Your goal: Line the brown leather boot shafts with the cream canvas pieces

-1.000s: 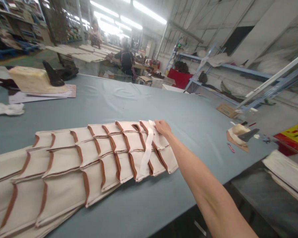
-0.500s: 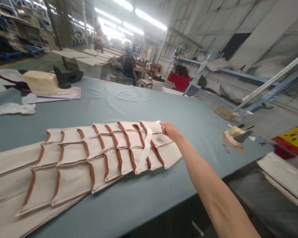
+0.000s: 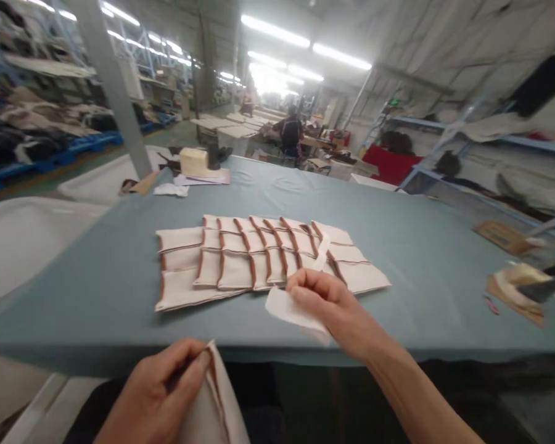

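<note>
A spread of overlapping cream fabric pieces with brown trim lies on the grey-blue table. My right hand hovers at the near edge of the spread, its fingers pinched on the end of a white strip that runs up across the pieces. My left hand is low at the table's front edge, closed on a folded cream fabric piece with brown trim that hangs below the tabletop.
A yellowish foam block and papers sit at the table's far left. Scraps and a dark tool lie at the right. White bins stand to the left. A person works at tables behind; shelving lines both sides.
The view has swung left and pulled back. My right hand drew from the spread's far corner to its near edge, holding the white strip. My left hand has come into view holding a fabric piece.
</note>
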`<act>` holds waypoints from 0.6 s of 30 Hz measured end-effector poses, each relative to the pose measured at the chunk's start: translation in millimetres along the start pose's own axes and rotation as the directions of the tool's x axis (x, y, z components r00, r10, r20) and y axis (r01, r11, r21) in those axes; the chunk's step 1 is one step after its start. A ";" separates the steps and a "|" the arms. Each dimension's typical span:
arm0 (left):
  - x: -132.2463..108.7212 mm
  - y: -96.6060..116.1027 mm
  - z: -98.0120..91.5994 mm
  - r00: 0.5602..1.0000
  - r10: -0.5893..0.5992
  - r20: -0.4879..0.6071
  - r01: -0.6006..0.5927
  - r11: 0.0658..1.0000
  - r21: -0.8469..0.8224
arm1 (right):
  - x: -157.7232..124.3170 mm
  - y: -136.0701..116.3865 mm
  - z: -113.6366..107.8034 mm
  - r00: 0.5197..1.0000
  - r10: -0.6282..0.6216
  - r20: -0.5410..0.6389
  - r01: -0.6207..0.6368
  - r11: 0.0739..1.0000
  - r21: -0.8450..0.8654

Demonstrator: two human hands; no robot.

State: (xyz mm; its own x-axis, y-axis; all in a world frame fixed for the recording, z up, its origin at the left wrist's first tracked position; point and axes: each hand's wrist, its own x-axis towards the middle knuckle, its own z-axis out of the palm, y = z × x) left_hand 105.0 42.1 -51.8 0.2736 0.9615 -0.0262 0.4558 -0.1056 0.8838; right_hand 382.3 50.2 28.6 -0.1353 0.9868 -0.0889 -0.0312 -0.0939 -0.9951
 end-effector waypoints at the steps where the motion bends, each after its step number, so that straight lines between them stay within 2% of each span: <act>1: -6.0 1.5 -5.0 0.998 -0.008 0.054 0.009 1.000 -0.017 | -7.7 4.8 24.6 0.998 0.020 0.058 -0.022 0.999 0.049; 4: -21.8 7.7 -15.4 0.999 -0.041 0.024 0.044 0.988 -0.148 | -28.1 23.4 84.6 0.985 0.075 0.156 -0.100 0.983 0.156; 6: -34.0 8.9 -20.5 0.997 -0.064 -0.040 0.053 0.969 -0.239 | -38.8 37.2 113.1 0.992 0.054 0.116 -0.069 0.990 0.125; 8: -48.3 5.9 -26.1 0.991 -0.089 -0.098 0.057 0.956 -0.289 | -47.5 50.2 133.9 0.999 -0.036 0.036 0.037 0.999 -0.009; 10: -62.9 0.3 -33.0 0.987 -0.092 -0.132 0.046 0.948 -0.316 | -55.0 61.0 149.0 0.993 -0.121 0.010 0.120 0.978 -0.173; 13: -81.7 -7.8 -44.2 0.991 -0.033 -0.131 -0.012 0.946 -0.324 | -64.5 71.8 165.2 0.983 -0.183 0.023 0.179 0.917 -0.356; 15: -91.8 -10.6 -50.5 0.990 0.003 -0.142 -0.046 0.954 -0.297 | -69.0 74.9 173.3 0.969 -0.246 0.036 0.234 0.852 -0.469; 18: -104.6 -12.6 -56.9 0.986 0.017 -0.163 -0.061 0.962 -0.266 | -72.3 74.0 182.9 0.925 -0.360 0.122 0.359 0.727 -0.584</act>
State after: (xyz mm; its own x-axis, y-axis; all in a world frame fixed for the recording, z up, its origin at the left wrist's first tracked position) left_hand 22.5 -42.7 -33.7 0.1397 0.9880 0.0658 0.1962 -0.0927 0.9762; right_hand 208.6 -52.2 -30.7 -0.2343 0.9307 0.2808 0.5074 0.3635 -0.7813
